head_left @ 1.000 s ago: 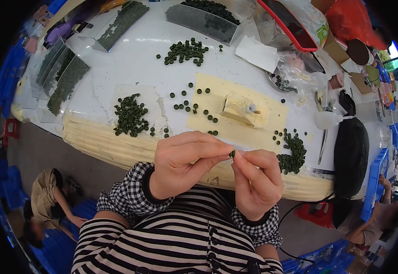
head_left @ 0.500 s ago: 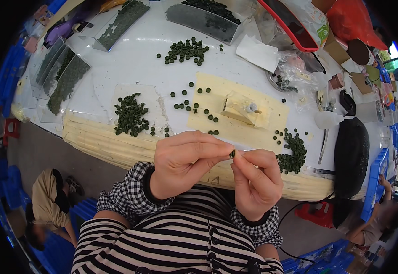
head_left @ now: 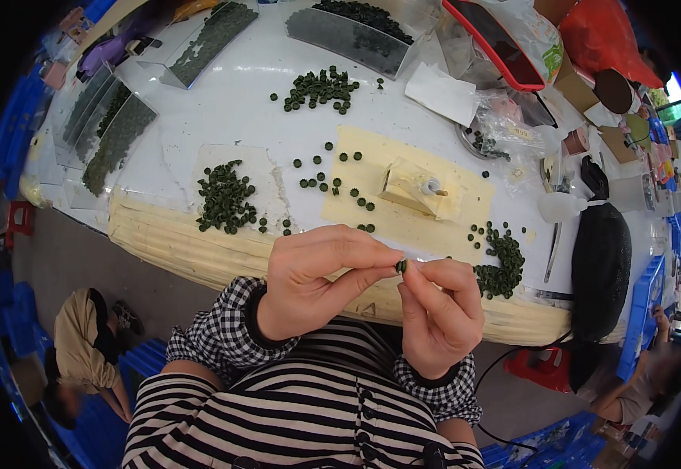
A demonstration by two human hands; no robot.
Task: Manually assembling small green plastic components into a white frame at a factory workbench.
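Barely anything has changed vs the earlier frames: both hands sit in the same spot, lower centre of the frame, close to the striped shirt, w/ the bead at the same meeting point of the fingertips. So the work looks like fine handling in place, not a reach or a set-down. The left hand (head_left: 321,277) has thumb and forefinger pressed together, tips touching a small dark green bead (head_left: 401,266); the other fingers curl over the top. The right hand (head_left: 440,313) pinches that same bead from the other side, its remaining fingers folded down toward the palm. Whether either hand also holds a thread or tool can't be told, too small. Only slight diff from a second ago: the left hand's fingers seem a touch more drawn toward the bead, and a seated person at the lower left edge of the frame has shifted a bit. On the white table (head_left: 223,102), above the hands, unchanged: a pile of green beads (head_left: 225,199) centre-left, another pile (head_left: 501,262) just right of the hands, loose beads on a pale yellow mat (head_left: 426,227), a small cream block (head_left: 415,187) on that mat, and a black pouch (head_left: 600,258) at the right.
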